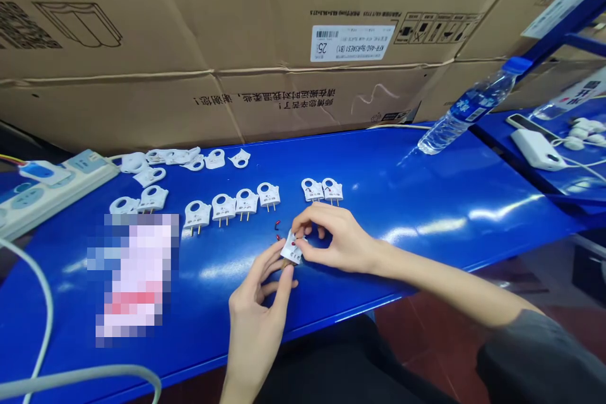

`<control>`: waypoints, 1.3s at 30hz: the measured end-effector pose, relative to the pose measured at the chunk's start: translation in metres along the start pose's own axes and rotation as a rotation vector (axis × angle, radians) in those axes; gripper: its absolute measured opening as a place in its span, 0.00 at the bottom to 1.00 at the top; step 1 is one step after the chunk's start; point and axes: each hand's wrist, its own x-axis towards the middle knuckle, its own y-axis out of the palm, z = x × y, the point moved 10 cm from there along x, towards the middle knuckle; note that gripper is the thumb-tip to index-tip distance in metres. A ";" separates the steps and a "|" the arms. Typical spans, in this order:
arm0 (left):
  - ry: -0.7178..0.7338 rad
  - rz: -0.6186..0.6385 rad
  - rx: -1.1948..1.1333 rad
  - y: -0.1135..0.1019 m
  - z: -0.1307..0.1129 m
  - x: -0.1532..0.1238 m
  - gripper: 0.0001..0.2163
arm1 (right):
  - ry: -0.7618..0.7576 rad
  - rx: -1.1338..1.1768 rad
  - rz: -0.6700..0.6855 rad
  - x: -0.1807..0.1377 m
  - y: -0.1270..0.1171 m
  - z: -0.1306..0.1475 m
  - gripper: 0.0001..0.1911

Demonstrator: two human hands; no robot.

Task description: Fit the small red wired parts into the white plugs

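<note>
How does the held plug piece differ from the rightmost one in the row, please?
The held piece is between the left hand and right hand; the rightmost piece lies on the table. The held piece is partly covered, while the rightmost piece has its ring visible. Both are white.

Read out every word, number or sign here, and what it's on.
"KFR-46G", upside down, white label.
"25", same label.
"师傅您辛苦了!请在搬运时对我温柔些,谢谢您!", upside down, cardboard box.
QR code and handling symbols, also box.
Too small or blurred: remaining label and box print, bottle labels, any marks on the held plug.
</note>
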 end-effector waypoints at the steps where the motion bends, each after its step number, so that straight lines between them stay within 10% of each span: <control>1: 0.001 0.000 0.003 0.000 0.000 0.000 0.21 | 0.005 0.001 0.000 0.000 0.000 0.000 0.08; 15: 0.015 0.021 0.072 0.000 0.002 0.000 0.22 | 0.282 0.282 0.048 -0.005 0.008 -0.023 0.07; 39: -0.027 -0.070 -0.017 -0.002 -0.006 -0.002 0.25 | -0.105 -0.049 0.063 -0.004 0.009 0.003 0.03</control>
